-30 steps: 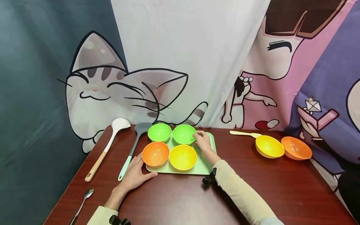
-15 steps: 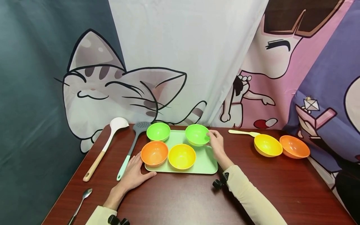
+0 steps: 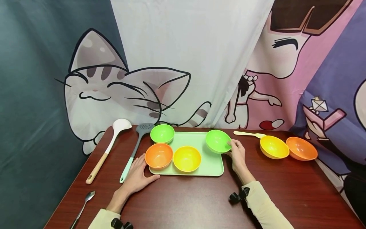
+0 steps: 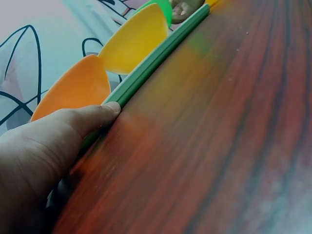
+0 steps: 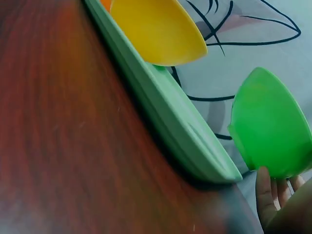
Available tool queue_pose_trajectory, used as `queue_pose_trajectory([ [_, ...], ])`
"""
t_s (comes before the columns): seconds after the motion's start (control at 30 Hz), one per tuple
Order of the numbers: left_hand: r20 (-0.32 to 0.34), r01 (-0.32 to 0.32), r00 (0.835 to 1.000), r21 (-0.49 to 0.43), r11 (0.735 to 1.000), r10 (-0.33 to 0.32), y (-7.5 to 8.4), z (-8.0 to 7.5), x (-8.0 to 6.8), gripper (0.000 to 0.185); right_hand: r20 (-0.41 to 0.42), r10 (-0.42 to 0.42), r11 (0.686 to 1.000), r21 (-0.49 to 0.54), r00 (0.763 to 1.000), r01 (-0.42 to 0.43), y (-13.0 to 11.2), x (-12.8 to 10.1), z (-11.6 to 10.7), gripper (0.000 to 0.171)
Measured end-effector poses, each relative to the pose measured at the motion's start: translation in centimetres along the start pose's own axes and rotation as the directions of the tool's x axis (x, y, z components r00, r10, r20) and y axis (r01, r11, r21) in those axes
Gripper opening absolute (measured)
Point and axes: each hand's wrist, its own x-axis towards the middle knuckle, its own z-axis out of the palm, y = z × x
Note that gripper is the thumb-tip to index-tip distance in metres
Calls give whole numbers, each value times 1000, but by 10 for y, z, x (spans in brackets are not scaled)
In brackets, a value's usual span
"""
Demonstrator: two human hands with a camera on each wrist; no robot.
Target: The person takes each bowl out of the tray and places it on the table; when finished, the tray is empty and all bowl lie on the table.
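Note:
My right hand [image 3: 238,156] pinches the right rim of a green bowl [image 3: 218,141], thumb and fingers on its wall. In the right wrist view this green bowl [image 5: 270,124] hangs above the level of the tray's end, apart from it. Beneath lies a pale green tray [image 3: 211,167], carrying a second green bowl [image 3: 162,134] at back left, an orange bowl [image 3: 159,156] at front left and a yellow bowl [image 3: 187,159] beside that. At the tray's front left corner rests my left hand [image 3: 136,176], its thumb [image 4: 100,114] touching the front edge; its other fingertips are near the orange bowl.
On the left lie a white ladle [image 3: 107,152] with a wooden handle, a grey slotted turner [image 3: 137,146] and a metal spoon [image 3: 85,203]. At right stand another yellow bowl [image 3: 274,147] and orange bowl [image 3: 301,149], beside a pale yellow utensil [image 3: 248,134]. A printed curtain [image 3: 177,95] hangs behind.
My right hand has carried the green bowl rightward, from beside the other green bowl to over the tray's right end. My left hand has stayed at the tray's corner.

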Motion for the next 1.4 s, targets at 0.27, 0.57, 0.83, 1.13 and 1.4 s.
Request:
queue_pose_trajectory([
  [0.27, 2, -2, 1000, 6, 1000, 2, 1, -1, -1, 101, -121, -33, 998, 51, 992, 39, 6, -2, -21, 10],
  [0.57, -8, -30, 1000, 8, 1000, 31, 3, 0, 2, 96, -214, -116, 993, 5, 970, 120, 4, 1, -30, 6],
  [0.83, -7, -44, 999, 3, 999, 44, 3, 1, 2, 95, -284, -101, 993, 31, 954, 114, 1, -5, -50, 13],
  [1.13, -11, -47, 999, 8, 999, 47, 0, 1, 3, 96, -362, -109, 989, 58, 926, 139, 0, -12, -61, 15],
  [1.4, -4, -36, 999, -9, 999, 36, 1, 1, 3, 97, -467, -134, 973, 105, 874, 206, 1, -11, -65, 20],
])
